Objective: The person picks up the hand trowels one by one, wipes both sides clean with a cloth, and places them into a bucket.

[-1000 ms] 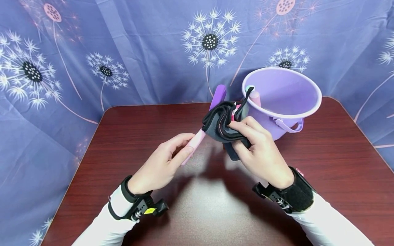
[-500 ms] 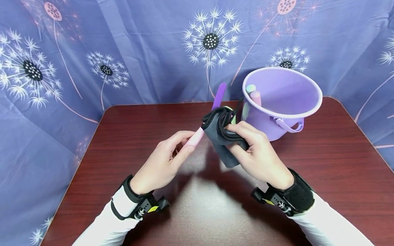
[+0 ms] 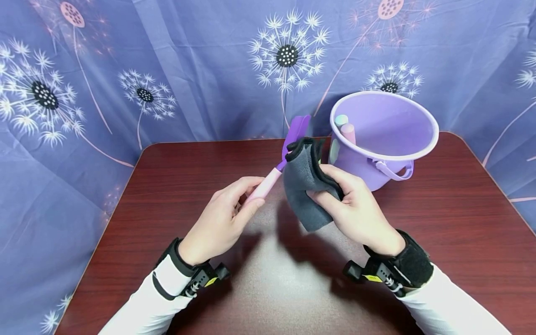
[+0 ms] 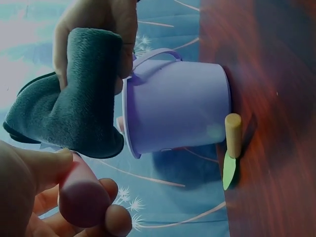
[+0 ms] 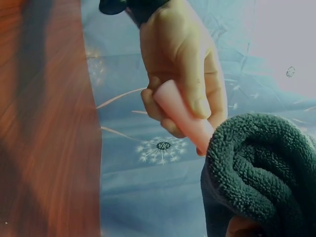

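My left hand [image 3: 219, 221] grips the pink handle [image 3: 268, 182] of a small trowel whose purple blade [image 3: 298, 128] points up and away. My right hand [image 3: 356, 202] pinches a folded dark grey cloth [image 3: 307, 190] with black edging. The cloth sits against the trowel's right side, near where handle and blade meet, and covers part of the blade in the head view. Seen from the left wrist, the cloth [image 4: 89, 94] hangs over the far end of the handle [image 4: 81, 197]. The right wrist view shows the rolled cloth [image 5: 256, 163] beside the handle [image 5: 180, 111].
A lilac bucket [image 3: 372, 172] stands at the back right, with a pink handle end [image 3: 347, 132] and a mint one [image 3: 341, 119] inside. A green-bladed trowel with a wooden handle [image 4: 234, 136] lies by the bucket. Behind the brown table [image 3: 176, 167] hangs a blue curtain [image 3: 201, 70].
The cloth has come off the purple blade's lower part and turned flatter, uncovering the trowel's neck. The blade has rotated to show its broader face. My left hand keeps its grip.
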Available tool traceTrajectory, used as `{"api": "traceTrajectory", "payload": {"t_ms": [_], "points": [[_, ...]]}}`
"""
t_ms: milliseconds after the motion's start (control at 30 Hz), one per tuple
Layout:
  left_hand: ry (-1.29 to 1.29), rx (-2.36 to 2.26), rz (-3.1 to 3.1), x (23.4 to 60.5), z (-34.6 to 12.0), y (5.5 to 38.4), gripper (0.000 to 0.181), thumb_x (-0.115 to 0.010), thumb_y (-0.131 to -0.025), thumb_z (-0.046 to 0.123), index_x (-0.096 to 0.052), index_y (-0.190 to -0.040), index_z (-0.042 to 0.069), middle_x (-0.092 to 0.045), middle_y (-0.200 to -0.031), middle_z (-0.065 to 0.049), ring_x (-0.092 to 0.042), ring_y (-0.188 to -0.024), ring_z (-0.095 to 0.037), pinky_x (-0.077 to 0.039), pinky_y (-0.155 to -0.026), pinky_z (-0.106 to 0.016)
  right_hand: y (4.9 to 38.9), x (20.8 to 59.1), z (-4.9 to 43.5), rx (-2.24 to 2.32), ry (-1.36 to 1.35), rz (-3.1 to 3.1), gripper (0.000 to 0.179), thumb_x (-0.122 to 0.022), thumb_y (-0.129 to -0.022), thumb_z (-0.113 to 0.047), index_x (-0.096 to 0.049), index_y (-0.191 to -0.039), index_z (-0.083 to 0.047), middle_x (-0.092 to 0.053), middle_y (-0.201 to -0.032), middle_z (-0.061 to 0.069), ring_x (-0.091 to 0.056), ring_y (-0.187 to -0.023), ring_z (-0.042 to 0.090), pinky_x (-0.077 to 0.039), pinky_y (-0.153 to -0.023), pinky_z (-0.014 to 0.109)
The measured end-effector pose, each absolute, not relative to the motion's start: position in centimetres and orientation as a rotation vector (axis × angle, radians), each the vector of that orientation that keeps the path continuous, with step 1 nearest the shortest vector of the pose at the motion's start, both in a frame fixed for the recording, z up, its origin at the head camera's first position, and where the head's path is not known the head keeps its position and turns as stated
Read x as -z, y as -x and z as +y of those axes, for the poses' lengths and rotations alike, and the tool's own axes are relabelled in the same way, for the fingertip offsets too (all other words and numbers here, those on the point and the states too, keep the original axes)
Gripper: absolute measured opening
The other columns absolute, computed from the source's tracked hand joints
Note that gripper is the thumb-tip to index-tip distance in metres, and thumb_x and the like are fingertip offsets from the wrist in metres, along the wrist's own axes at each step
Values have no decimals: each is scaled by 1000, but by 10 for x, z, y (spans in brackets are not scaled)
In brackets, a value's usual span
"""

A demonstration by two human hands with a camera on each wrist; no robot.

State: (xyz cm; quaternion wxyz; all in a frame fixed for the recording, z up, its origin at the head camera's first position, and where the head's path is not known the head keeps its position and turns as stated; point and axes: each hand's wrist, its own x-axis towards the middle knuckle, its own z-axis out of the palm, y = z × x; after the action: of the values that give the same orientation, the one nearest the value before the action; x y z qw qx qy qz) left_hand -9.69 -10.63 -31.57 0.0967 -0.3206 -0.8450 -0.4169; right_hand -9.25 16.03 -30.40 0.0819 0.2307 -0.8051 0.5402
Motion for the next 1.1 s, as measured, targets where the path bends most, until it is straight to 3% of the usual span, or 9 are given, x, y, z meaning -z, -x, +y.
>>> {"api": "traceTrajectory", "payload": {"t_ms": [233,533,733,1100], "points": [[931,1166,-2506,315,-108,97,28,-63,-99,22,-61,-126,17,-52,-88,6,-48,-70,-10,-40,-62,-24,93,301,161,-1717,-598,-2362,30,-64,-95,-6,-67,-124,-15,-69,-109,-3,-67,-95,16,-54,-80,30],[939,1084,-2544,314,-110,96,31,-64,-98,23,-61,-128,17,-54,-95,8,-51,-81,-7,-44,-72,-27,96,295,170,-1844,-482,-2265,29,-63,-96,-7,-65,-125,-7,-70,-108,8,-71,-87,20,-56,-72,32],[926,1027,-2594,314,-116,93,31,-65,-97,26,-61,-128,21,-53,-94,11,-50,-79,-5,-44,-70,-27,103,293,176,-1860,-462,-2224,36,-62,-98,-11,-62,-134,-11,-65,-121,11,-69,-98,22,-55,-79,31],[872,858,-2605,315,-133,83,30,-66,-96,22,-61,-125,19,-54,-97,12,-50,-78,-5,-44,-69,-26,110,298,179,-1938,-417,-2172,38,-62,-99,-14,-60,-137,-12,-65,-124,12,-67,-102,22,-54,-82,30]]}}
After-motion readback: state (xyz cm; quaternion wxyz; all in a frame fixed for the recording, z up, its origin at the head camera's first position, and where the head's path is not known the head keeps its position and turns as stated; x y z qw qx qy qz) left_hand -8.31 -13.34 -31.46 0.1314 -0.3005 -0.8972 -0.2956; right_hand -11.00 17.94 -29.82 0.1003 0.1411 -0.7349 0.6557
